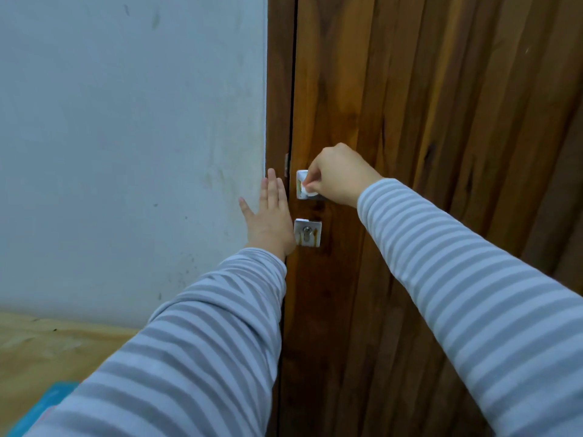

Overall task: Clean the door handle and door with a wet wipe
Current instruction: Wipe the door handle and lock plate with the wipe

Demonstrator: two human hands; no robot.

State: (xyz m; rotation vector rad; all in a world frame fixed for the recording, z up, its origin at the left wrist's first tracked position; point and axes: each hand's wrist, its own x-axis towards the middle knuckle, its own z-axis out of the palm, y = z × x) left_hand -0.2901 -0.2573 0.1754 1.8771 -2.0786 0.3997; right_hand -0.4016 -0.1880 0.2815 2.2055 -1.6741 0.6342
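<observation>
A dark brown wooden door point(426, 105) fills the right half of the view. My right hand point(340, 176) pinches a small white wet wipe point(305, 191) and presses it on the square metal plate of the door handle point(301, 178). The handle's lever is hidden behind that hand. Below it sits a square keyhole plate point(307, 233) with yellowish stains. My left hand point(269, 216) lies flat with fingers spread on the door frame point(277, 89), just left of the keyhole plate, holding nothing.
A pale, scuffed wall point(126, 137) covers the left half. Light wooden flooring point(47, 345) shows at the lower left, with a blue object point(41, 405) partly in view at the bottom edge.
</observation>
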